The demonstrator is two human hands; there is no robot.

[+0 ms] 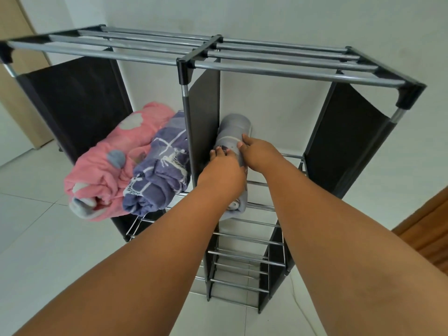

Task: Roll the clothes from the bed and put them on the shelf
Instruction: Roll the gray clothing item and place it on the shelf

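Observation:
A grey rolled garment (234,128) lies on the metal-bar shelf (266,187) in the right compartment, against the dark fabric divider (203,122). My left hand (221,173) grips its near part from the left. My right hand (257,151) holds it from the right, fingers curled onto the roll. Both hands hide the roll's middle. In the left compartment lie a pink rolled garment (106,163) with grey and white spots and a purple rolled garment (164,163) with white deer print.
The shelf unit has a top rack of metal tubes (194,48), dark fabric side panels (349,139) and lower bar tiers (242,258). It stands on pale floor tiles against a white wall. A wooden door edge (431,229) shows at the right.

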